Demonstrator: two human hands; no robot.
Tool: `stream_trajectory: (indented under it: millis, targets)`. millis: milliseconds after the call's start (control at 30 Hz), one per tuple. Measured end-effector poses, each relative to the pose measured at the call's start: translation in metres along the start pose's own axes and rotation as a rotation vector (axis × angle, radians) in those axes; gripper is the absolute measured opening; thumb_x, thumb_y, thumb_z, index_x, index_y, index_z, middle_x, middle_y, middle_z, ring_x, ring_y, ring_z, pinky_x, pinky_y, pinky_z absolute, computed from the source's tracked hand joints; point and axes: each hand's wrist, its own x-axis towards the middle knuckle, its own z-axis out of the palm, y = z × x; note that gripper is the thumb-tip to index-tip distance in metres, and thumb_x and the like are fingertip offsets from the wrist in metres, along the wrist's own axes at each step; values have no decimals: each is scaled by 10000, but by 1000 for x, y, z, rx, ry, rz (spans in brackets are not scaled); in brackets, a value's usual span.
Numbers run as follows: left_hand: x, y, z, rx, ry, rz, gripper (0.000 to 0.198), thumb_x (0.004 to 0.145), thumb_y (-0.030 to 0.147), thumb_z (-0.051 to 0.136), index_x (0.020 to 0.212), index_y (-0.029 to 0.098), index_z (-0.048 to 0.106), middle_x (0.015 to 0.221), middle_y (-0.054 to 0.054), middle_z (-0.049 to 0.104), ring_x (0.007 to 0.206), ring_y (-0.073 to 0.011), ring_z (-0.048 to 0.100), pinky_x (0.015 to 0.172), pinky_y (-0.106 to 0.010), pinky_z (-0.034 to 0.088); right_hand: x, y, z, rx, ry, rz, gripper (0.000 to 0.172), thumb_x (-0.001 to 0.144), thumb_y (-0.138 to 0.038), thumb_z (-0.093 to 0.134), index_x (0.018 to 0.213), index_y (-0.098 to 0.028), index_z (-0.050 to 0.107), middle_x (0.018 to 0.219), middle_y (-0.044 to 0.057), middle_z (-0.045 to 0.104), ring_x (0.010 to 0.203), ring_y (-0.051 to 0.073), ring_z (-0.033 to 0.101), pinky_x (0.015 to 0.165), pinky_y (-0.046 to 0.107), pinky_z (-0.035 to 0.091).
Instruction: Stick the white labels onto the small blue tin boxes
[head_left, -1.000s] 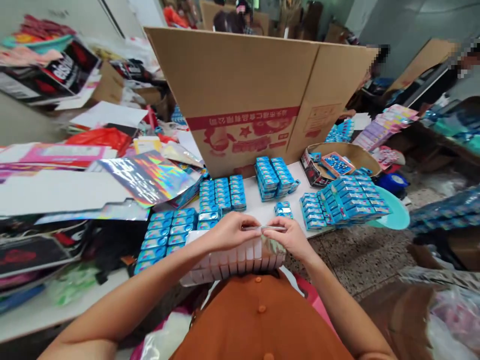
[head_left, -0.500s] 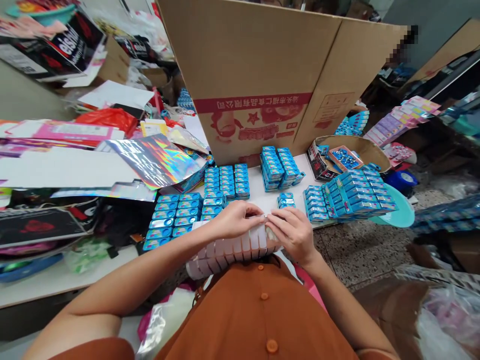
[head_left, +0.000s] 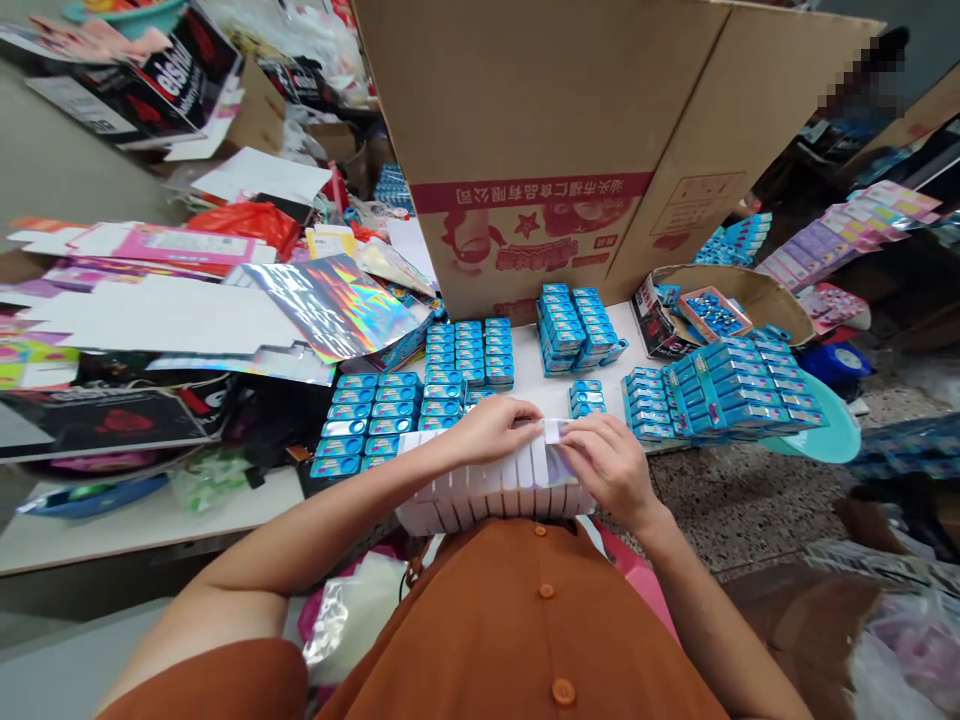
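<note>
My left hand (head_left: pixel 495 428) and my right hand (head_left: pixel 611 462) meet just above my lap, both pinching a small flat white piece (head_left: pixel 553 432) of card between the fingertips. Under them lies a fanned row of flat white unfolded cartons (head_left: pixel 487 492), resting against my orange buttoned top. Just beyond the hands, rows and stacks of small blue boxes (head_left: pixel 469 350) cover the white table (head_left: pixel 525 385). A small stack of blue boxes (head_left: pixel 586 396) stands closest to my right hand.
A big open cardboard carton (head_left: pixel 540 150) stands upright behind the blue boxes. Holographic sheets (head_left: pixel 330 300) and printed card pile up on the left. A round basket (head_left: pixel 750 295) and more blue boxes (head_left: pixel 720 385) sit at the right, over a speckled floor (head_left: pixel 735 500).
The view has tilted down and shifted. My hands came closer together on the small white piece, which was stretched wider between them a second ago.
</note>
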Motion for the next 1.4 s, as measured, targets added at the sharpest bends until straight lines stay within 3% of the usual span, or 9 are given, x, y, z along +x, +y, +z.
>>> stream_trajectory:
  millis: [133, 333, 433, 567, 700, 833, 933, 1067, 1400]
  targets:
    - [9, -47, -25, 59, 158, -138, 231, 812, 315, 533, 892, 214, 724, 883, -43, 727, 780, -210, 638, 669, -272, 413, -2, 4, -6, 95, 135, 142, 86, 845, -154, 588, 876, -213, 643, 866, 40, 686, 857, 187, 618, 814, 356, 484]
    - [-2, -175, -86, 270, 383, -548, 236, 780, 309, 597, 936, 169, 705, 854, -63, 691, 819, -260, 590, 764, -356, 435, -27, 35, -7, 86, 289, 678, 117, 815, -297, 625, 789, -191, 670, 765, 15, 673, 710, 154, 604, 714, 282, 466]
    - [-10, -213, -86, 459, 543, -579, 391, 789, 290, 612, 1126, 91, 618, 1050, -124, 623, 1031, -323, 501, 920, -501, 373, -47, 58, -3, 76, 303, 868, 183, 783, -349, 637, 773, -172, 682, 727, 17, 669, 654, 145, 582, 676, 269, 454]
    - [4, -186, -31, 456, 810, -284, 448, 826, 337, 589, 1223, 135, 540, 1277, -135, 500, 1215, -318, 377, 1053, -502, 254, -68, 89, 5, 102, 311, 1012, 237, 751, -384, 643, 789, -155, 694, 715, 32, 673, 617, 142, 567, 648, 267, 454]
    - [49, -120, 68, 19, 579, -82, 249, 865, 347, 536, 1057, 207, 612, 1104, -80, 620, 1097, -241, 512, 1007, -406, 345, -79, 118, 18, 114, 305, 1065, 273, 733, -415, 642, 777, -151, 695, 714, 43, 679, 610, 145, 568, 642, 272, 465]
    - [103, -90, 163, -515, 316, -277, 299, 798, 394, 616, 1009, 182, 625, 1073, -107, 649, 992, -237, 581, 867, -367, 440, -78, 145, 34, 165, 297, 1078, 269, 732, -420, 642, 762, -157, 691, 700, 32, 676, 607, 145, 572, 639, 273, 466]
    - [135, -94, 205, -906, 278, -461, 357, 717, 404, 693, 967, 157, 629, 1023, -112, 661, 931, -215, 604, 844, -346, 452, -76, 166, 47, 228, 289, 1112, 271, 727, -423, 643, 746, -156, 682, 678, 29, 670, 612, 149, 580, 631, 270, 465]
    - [157, -110, 225, -1178, 317, -568, 347, 612, 403, 766, 812, 151, 635, 807, -50, 660, 771, -155, 598, 792, -305, 454, -80, 199, 68, 317, 305, 1204, 273, 711, -422, 646, 740, -152, 681, 687, 33, 678, 633, 161, 600, 648, 282, 478]
    - [194, -150, 231, -1086, 401, -660, 248, 591, 320, 750, 728, 144, 640, 724, -22, 625, 683, -118, 544, 735, -274, 429, -100, 268, 122, 172, 281, 1217, 255, 701, -400, 653, 736, -154, 710, 882, 60, 635, 778, 155, 562, 779, 293, 455]
